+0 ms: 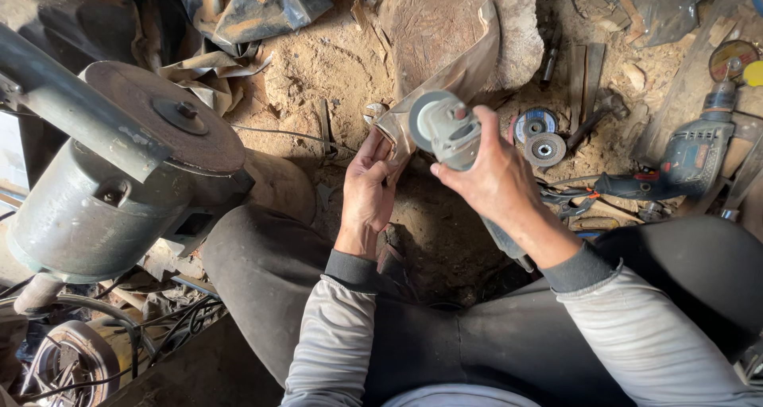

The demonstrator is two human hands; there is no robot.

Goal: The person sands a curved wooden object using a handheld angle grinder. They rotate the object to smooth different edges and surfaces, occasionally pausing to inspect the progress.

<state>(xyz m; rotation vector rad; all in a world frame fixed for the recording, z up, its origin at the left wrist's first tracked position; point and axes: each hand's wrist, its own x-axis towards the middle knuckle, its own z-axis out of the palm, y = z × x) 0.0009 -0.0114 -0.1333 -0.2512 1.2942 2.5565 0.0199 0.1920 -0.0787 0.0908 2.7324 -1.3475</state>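
Fingers of right hand [497,176] grip grinder [445,129], left hand [367,188] apparently clasps wood piece [465,69]; discs [540,137] beside.

Angle grinder [445,133] in right hand [497,176]: grey body, pale grey disc with darker centre. Curved wood piece [469,69] held by left hand [367,188]: tan-brown with a lighter edge. Right of right hand: loose discs [544,149], dark grey with a bluish label, and a drill [691,156], blue-green and black. Left of left hand: bench grinder [103,192], dull grey-green, with a rusty brown wheel. Sleeves: light grey with dark cuffs.
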